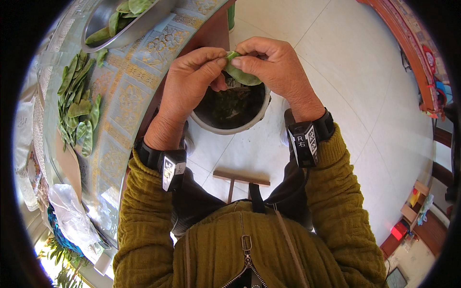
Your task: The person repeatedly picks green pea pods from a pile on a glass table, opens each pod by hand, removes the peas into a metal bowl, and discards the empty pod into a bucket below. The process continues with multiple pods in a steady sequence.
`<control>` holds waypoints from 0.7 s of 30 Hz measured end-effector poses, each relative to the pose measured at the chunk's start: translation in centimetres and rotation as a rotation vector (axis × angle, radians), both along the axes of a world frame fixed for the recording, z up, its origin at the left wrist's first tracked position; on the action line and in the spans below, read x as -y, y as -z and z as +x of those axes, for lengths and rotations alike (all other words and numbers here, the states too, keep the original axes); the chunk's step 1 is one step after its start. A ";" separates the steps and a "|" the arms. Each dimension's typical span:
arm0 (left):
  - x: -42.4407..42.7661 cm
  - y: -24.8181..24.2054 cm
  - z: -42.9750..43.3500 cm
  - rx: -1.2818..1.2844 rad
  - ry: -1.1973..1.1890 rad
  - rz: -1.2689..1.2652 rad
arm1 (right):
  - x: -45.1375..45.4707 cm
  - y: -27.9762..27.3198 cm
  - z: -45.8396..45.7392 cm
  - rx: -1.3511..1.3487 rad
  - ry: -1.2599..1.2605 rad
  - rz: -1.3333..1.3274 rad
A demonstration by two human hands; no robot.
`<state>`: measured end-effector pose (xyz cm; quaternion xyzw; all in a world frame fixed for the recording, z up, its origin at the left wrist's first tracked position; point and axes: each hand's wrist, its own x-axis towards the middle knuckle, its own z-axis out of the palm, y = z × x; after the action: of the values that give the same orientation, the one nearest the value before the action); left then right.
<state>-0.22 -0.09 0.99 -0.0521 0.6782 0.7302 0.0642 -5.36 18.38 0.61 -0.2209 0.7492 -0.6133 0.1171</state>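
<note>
A flat green bean pod (244, 75) is held between both hands above a round bin (234, 129). My left hand (194, 75) pinches its tip between thumb and forefinger. My right hand (272, 66) grips the pod close beside that, thumb on top. Dark green scraps (230, 104) lie inside the bin, partly hidden by my hands. On the table to the left is a pile of flat green bean pods (77, 104). A metal bowl (124, 37) above the pile holds more green pods (114, 23).
The patterned table (126, 97) curves along my left side, with a crumpled clear plastic bag (70, 212) near its lower edge. A wooden stool part (241, 177) shows between my legs. Wooden furniture (403, 46) stands at the far right, beyond the tiled floor (342, 90).
</note>
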 end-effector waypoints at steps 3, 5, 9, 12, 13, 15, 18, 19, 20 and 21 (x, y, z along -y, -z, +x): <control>0.2 0.2 0.0 -0.036 0.036 -0.095 | -0.2 0.0 0.0 -0.037 -0.012 0.052; 0.3 0.4 -0.1 -0.128 0.091 -0.182 | -0.4 0.1 -0.1 -0.028 -0.061 0.069; 0.3 0.9 -0.2 -0.327 0.111 -0.428 | -0.4 0.3 0.1 -0.074 -0.114 0.148; 0.0 1.1 -0.1 -0.301 0.052 -0.514 | 0.0 0.4 0.2 -0.217 -0.087 0.184; -0.3 1.2 -0.1 -0.291 0.015 -0.515 | 0.1 0.4 0.3 -0.265 -0.075 0.192; -0.5 1.2 -0.2 -0.237 -0.040 -0.483 | 0.5 0.5 0.4 -0.368 -0.053 0.192; -0.7 0.9 -0.2 -0.098 -0.071 -0.347 | 0.9 0.5 0.5 -0.456 -0.023 0.210; -0.6 0.8 -0.3 -0.053 -0.078 -0.287 | 1.0 0.5 0.6 -0.476 -0.022 0.210; -0.5 0.6 -0.3 -0.009 -0.085 -0.228 | 1.1 0.6 0.6 -0.496 -0.022 0.210; -0.5 0.5 -0.2 0.013 -0.099 -0.190 | 1.2 0.6 0.6 -0.517 -0.020 0.207</control>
<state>-0.47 0.36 0.49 -0.0963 0.7404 0.6647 0.0272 -4.74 17.22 0.03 -0.3643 0.8108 -0.4554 -0.0501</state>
